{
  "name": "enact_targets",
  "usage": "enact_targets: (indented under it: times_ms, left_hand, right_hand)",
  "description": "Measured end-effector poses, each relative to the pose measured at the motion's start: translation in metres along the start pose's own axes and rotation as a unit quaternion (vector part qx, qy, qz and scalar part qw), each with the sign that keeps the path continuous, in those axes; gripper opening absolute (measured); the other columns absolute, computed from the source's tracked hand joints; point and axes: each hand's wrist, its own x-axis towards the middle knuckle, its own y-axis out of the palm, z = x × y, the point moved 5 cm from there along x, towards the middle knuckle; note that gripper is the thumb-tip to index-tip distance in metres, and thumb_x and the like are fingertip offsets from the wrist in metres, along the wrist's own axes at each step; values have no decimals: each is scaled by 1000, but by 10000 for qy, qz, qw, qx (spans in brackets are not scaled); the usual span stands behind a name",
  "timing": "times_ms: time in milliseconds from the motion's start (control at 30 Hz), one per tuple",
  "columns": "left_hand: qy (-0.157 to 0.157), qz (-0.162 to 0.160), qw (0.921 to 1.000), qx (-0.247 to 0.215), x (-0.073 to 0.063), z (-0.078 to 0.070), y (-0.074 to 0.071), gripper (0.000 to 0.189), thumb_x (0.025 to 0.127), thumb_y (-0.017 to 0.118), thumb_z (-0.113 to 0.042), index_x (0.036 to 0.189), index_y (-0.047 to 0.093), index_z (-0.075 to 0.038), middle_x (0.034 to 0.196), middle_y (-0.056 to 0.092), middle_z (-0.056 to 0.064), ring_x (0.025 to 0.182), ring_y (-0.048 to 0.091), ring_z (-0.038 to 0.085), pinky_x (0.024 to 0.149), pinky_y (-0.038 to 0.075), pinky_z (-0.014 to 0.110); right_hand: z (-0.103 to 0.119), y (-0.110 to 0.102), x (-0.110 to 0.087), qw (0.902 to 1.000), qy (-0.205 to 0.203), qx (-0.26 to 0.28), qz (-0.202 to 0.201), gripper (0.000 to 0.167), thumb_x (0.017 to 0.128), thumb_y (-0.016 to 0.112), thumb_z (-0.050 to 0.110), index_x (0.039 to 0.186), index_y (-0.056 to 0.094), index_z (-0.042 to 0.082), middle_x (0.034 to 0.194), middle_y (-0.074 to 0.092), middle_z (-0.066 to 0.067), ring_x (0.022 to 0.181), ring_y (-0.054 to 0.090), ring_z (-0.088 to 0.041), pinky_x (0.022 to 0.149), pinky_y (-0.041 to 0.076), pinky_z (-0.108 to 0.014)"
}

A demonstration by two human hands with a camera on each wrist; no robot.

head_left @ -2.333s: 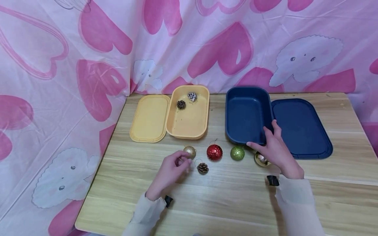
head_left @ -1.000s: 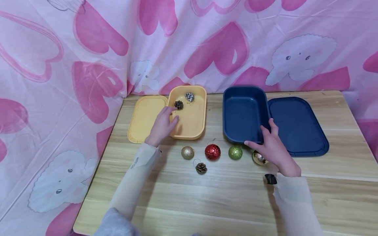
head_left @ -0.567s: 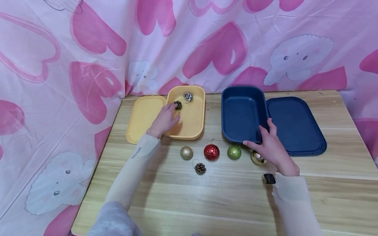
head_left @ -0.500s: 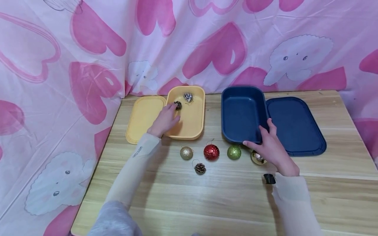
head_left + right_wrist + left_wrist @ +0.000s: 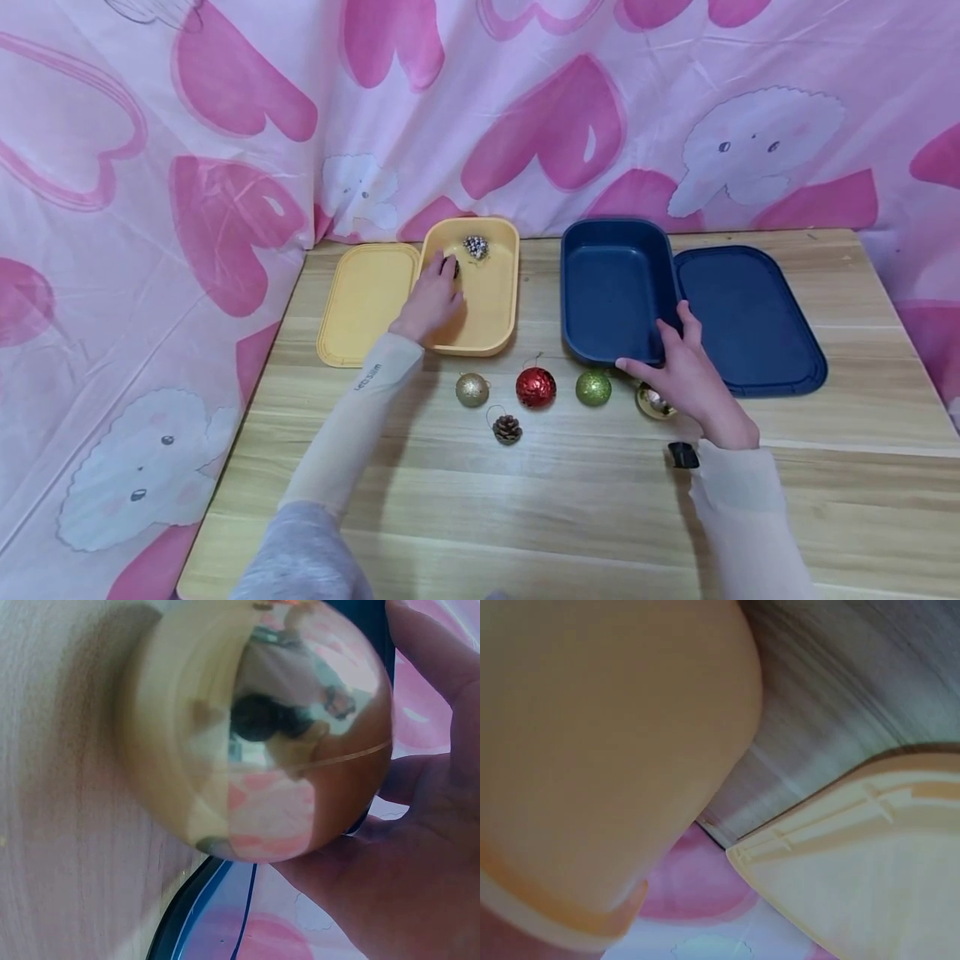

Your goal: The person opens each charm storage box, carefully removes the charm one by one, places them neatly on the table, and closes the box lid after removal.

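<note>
In the head view my left hand reaches into the yellow box, its fingertips around a dark pine cone that they mostly cover. Behind it in the same box lies a frosted, silvery pine cone. My right hand holds the near right corner of the dark blue box, thumb at the front rim and fingers spread over the side. Below that hand sits a shiny gold ball ornament, large in the right wrist view. The left wrist view shows box wall and lid, not the fingers.
On the wooden table, in front of the boxes, lie a champagne glitter ball, a red ball, a green ball and a brown pine cone. A yellow lid and a blue lid flank the boxes.
My left hand has gone from beside the champagne ball up into the yellow box and closed in on the dark pine cone. My right hand has stayed at the blue box.
</note>
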Motion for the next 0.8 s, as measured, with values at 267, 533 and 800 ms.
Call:
enact_targets:
  times_ms: [267,533,800]
  left_hand:
    - [-264,209,9994,-71,3,4,9,68,95,51,-18,152,18,1,158,8,29,138,32,45,116,29,50]
    - [-255,298,9992,-5,3,3,14,69,93,55,-18,150,21,2,156,11,30,139,28,48,116,27,54]
    - [-235,116,9996,67,4,-2,11,65,92,56,-15,146,26,5,139,33,27,122,44,41,106,41,51]
  right_hand:
    - [-1,1,0,9999,-73,4,-73,103,88,58,59,147,18,-15,158,-22,-23,137,18,-58,101,35,-68]
    - [-2,1,-1,10000,-26,70,-41,102,88,58,59,147,19,-14,158,-22,-22,136,22,-58,99,38,-66]
    - [-1,1,0,10000,20,73,-36,102,88,58,59,148,18,-13,158,-22,-21,135,25,-58,97,40,-65]
